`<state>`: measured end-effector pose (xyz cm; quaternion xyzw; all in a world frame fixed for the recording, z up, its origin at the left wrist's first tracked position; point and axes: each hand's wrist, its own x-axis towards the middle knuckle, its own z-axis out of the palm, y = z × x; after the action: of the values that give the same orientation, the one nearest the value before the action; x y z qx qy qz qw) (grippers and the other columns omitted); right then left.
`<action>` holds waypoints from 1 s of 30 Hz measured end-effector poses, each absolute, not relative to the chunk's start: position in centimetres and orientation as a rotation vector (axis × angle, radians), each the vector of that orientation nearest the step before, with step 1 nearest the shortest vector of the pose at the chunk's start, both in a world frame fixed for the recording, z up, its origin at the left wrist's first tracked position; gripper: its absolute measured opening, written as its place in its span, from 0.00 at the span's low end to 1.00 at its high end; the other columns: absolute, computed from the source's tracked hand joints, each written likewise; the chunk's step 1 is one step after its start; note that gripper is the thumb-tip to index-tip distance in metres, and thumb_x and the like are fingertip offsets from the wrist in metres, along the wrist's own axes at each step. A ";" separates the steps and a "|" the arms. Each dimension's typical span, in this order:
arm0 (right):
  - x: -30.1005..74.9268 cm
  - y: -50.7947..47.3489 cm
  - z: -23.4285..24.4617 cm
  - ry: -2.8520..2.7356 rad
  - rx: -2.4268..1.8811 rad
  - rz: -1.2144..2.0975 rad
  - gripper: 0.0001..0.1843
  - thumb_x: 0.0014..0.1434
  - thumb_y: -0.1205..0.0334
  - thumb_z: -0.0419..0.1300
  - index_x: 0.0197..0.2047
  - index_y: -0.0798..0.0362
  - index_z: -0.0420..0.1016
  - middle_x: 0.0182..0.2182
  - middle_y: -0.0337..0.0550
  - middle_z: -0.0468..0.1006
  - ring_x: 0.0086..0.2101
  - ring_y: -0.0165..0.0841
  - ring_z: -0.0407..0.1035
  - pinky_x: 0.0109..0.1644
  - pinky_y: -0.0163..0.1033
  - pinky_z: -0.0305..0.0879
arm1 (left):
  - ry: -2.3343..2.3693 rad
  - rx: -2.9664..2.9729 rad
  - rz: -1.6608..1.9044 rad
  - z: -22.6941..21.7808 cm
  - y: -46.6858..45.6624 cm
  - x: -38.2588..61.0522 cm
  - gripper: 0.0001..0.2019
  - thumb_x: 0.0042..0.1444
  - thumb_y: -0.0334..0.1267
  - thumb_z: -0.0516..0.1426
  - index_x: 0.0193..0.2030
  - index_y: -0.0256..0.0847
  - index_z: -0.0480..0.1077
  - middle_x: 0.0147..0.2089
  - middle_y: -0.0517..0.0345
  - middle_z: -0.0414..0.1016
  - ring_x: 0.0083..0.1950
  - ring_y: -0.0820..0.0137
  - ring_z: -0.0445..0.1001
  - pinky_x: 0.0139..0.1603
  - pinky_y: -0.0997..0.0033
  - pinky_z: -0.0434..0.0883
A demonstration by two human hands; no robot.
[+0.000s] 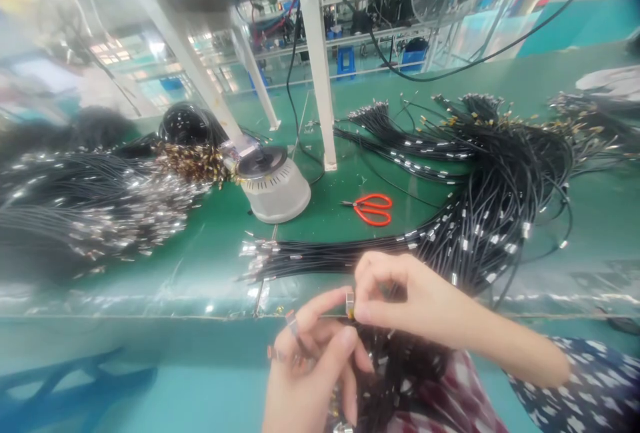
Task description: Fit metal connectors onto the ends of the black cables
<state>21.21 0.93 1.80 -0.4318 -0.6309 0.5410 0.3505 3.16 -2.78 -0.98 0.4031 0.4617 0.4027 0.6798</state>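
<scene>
My right hand (393,293) reaches in from the right with thumb and fingers pinched on a small silvery metal connector (350,301) with a yellowish end. My left hand (315,359) is curled just below it, its index fingertip against the connector. Between the left fingers run thin black cables, and their small cable ends (291,319) stick out past the knuckles. More black cables (400,359) hang over my lap under both hands, partly hidden by them.
Bundled black cables (380,243) with metal ends lie along the green table (320,209). Red-handled scissors (373,209) and a white round device (277,193) sit behind. A large cable pile (100,199) fills the left. White posts (316,53) rise from the tabletop.
</scene>
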 end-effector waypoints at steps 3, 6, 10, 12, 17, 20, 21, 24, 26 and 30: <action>21.1 0.9 1.9 -1.631 -1.131 1.392 0.07 0.53 0.65 0.66 0.26 0.56 0.75 0.30 0.37 0.69 0.30 0.28 0.65 0.36 0.35 0.63 | 1.037 0.906 0.905 -1.2 -2.7 3.1 0.17 0.56 0.41 0.60 0.52 0.41 0.69 0.23 0.57 0.78 0.11 0.78 0.68 0.12 0.84 0.56; 21.0 0.8 1.9 -1.637 -1.156 1.370 0.06 0.53 0.66 0.66 0.26 0.56 0.75 0.29 0.37 0.70 0.30 0.28 0.65 0.36 0.34 0.63 | 1.038 0.891 0.910 -1.2 -2.8 3.2 0.17 0.56 0.40 0.61 0.52 0.40 0.69 0.23 0.57 0.77 0.11 0.78 0.67 0.12 0.84 0.57; 20.9 0.7 2.0 -1.652 -1.184 1.328 0.07 0.53 0.68 0.66 0.25 0.56 0.75 0.29 0.36 0.70 0.30 0.27 0.65 0.36 0.33 0.63 | 1.039 0.896 0.923 -1.0 -2.8 3.2 0.17 0.55 0.40 0.61 0.51 0.40 0.70 0.23 0.57 0.77 0.11 0.77 0.68 0.12 0.84 0.57; 20.8 0.7 2.0 -1.659 -1.193 1.312 0.07 0.53 0.68 0.66 0.25 0.56 0.74 0.29 0.36 0.70 0.30 0.26 0.66 0.36 0.32 0.63 | 1.041 0.898 0.918 -0.8 -2.8 3.2 0.17 0.55 0.40 0.61 0.51 0.40 0.70 0.23 0.56 0.78 0.12 0.77 0.68 0.12 0.84 0.58; 20.7 0.7 2.2 -1.660 -1.210 1.306 0.07 0.53 0.68 0.66 0.25 0.56 0.74 0.29 0.35 0.69 0.30 0.26 0.65 0.36 0.32 0.62 | 1.045 0.890 0.902 -0.7 -2.7 3.1 0.18 0.56 0.40 0.61 0.52 0.40 0.69 0.23 0.57 0.77 0.11 0.77 0.68 0.12 0.84 0.57; 20.7 0.7 2.2 -1.665 -1.218 1.305 0.07 0.53 0.68 0.66 0.25 0.56 0.74 0.29 0.35 0.69 0.30 0.26 0.65 0.36 0.32 0.63 | 1.058 0.886 0.892 -0.6 -2.7 3.1 0.18 0.56 0.39 0.61 0.52 0.39 0.68 0.24 0.56 0.78 0.12 0.78 0.68 0.13 0.84 0.58; 20.7 0.7 2.2 -1.668 -1.220 1.305 0.07 0.53 0.68 0.66 0.25 0.56 0.74 0.29 0.35 0.69 0.30 0.26 0.65 0.36 0.32 0.63 | 1.060 0.887 0.892 -0.5 -2.7 3.1 0.18 0.56 0.39 0.61 0.53 0.39 0.68 0.24 0.56 0.78 0.12 0.78 0.68 0.13 0.84 0.58; 20.7 0.7 2.2 -1.671 -1.232 1.297 0.07 0.53 0.68 0.65 0.25 0.56 0.74 0.29 0.35 0.69 0.30 0.26 0.65 0.37 0.33 0.63 | 1.051 0.895 0.890 -0.5 -2.7 3.1 0.18 0.56 0.39 0.60 0.53 0.39 0.68 0.24 0.57 0.78 0.12 0.78 0.68 0.13 0.84 0.58; 20.6 0.7 2.3 -1.668 -1.244 1.296 0.07 0.53 0.68 0.65 0.25 0.55 0.74 0.29 0.35 0.70 0.30 0.26 0.65 0.37 0.33 0.63 | 1.044 0.899 0.890 -0.5 -2.7 3.1 0.17 0.57 0.39 0.60 0.53 0.39 0.68 0.24 0.57 0.78 0.12 0.77 0.68 0.13 0.84 0.58; 20.5 0.6 2.3 -1.668 -1.283 1.273 0.07 0.52 0.69 0.65 0.24 0.55 0.73 0.28 0.35 0.69 0.30 0.27 0.65 0.37 0.34 0.63 | 1.038 0.892 0.893 -0.5 -2.8 3.1 0.18 0.56 0.39 0.60 0.53 0.39 0.68 0.23 0.57 0.78 0.12 0.78 0.68 0.13 0.84 0.58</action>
<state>20.49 0.57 2.35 -0.4916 -0.6392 0.4878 0.3344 3.09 -2.77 -0.54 0.3982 0.4633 0.3982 0.6843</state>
